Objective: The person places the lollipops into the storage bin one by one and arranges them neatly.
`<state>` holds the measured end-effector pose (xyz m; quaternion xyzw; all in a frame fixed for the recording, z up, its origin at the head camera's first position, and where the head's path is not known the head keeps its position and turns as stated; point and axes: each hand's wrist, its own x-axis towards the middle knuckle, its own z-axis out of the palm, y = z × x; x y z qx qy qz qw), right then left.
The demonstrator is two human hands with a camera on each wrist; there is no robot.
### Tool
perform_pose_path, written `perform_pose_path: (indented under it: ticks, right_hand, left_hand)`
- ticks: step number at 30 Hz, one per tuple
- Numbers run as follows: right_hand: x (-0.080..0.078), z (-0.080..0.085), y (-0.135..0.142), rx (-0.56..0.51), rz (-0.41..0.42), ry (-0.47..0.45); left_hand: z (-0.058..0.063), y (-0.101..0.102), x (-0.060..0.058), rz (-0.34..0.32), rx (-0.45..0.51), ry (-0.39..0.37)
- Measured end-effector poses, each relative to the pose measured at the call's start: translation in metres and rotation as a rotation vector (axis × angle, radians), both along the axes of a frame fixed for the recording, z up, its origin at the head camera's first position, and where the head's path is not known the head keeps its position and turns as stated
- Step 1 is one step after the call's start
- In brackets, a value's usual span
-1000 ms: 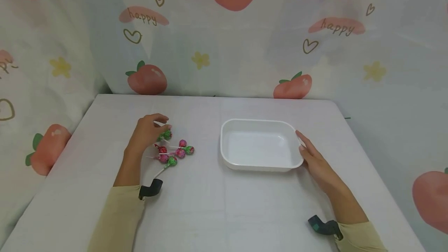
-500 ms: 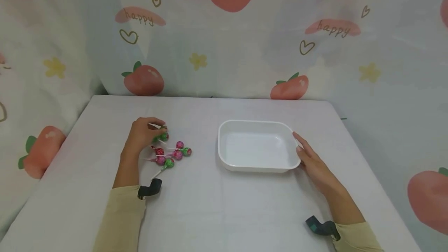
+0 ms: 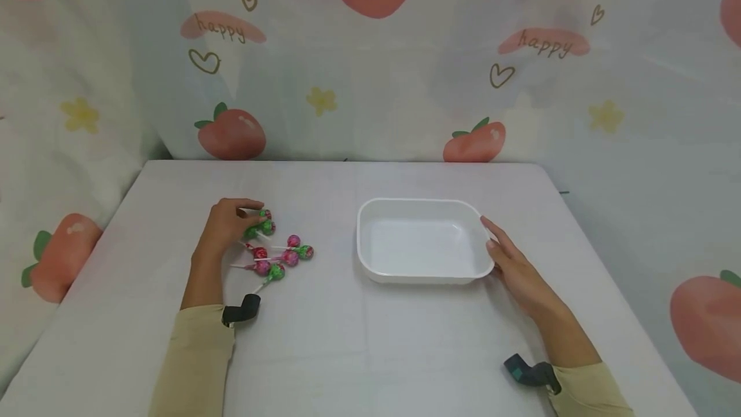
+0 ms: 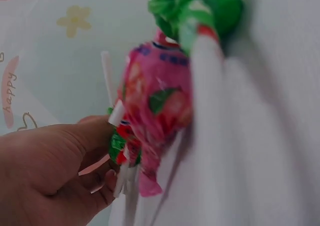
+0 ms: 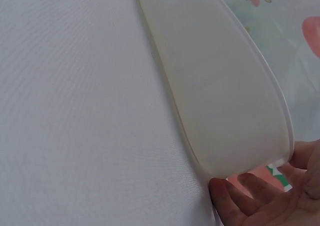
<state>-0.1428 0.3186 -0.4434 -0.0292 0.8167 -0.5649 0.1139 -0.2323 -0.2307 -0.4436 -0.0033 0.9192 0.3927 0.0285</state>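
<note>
On the left of the table, my left hand point(image 3: 224, 229) pinches a green-wrapped lollipop point(image 3: 265, 214) between thumb and fingertips. In the left wrist view, fingers partly hide this lollipop point(image 4: 118, 145), with a pink one point(image 4: 157, 89) and a green one point(image 4: 220, 9) nearer the camera. Several more lollipops with pink, red and green wrappers point(image 3: 291, 258) lie loosely together beside the hand, their white sticks pointing various ways. My right hand point(image 3: 518, 275) grips the right end of a white rectangular tray point(image 3: 425, 278). In the right wrist view, its fingers point(image 5: 255, 188) lie against the tray's end.
A white cloth covers the table point(image 3: 347, 346). Behind it and to the left hangs a fabric backdrop point(image 3: 370, 95) printed with peaches, hearts and flowers. A black wrist camera sits on each sleeve, one left point(image 3: 242, 309) and one right point(image 3: 529, 372).
The whole head view has shifted slightly left. My left fingertips have drawn back a little, so more of the upper green lollipop shows. The right hand and tray keep their relation.
</note>
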Motion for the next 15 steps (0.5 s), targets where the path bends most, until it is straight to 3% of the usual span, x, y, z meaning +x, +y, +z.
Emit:
perform_pose_path:
  ticks: [15]
  right_hand:
    - [0.0001, -0.0015, -0.0003, -0.004, -0.007, 0.007]
  left_hand:
    - [0.0003, -0.0034, -0.0069, -0.109, -0.047, -0.049]
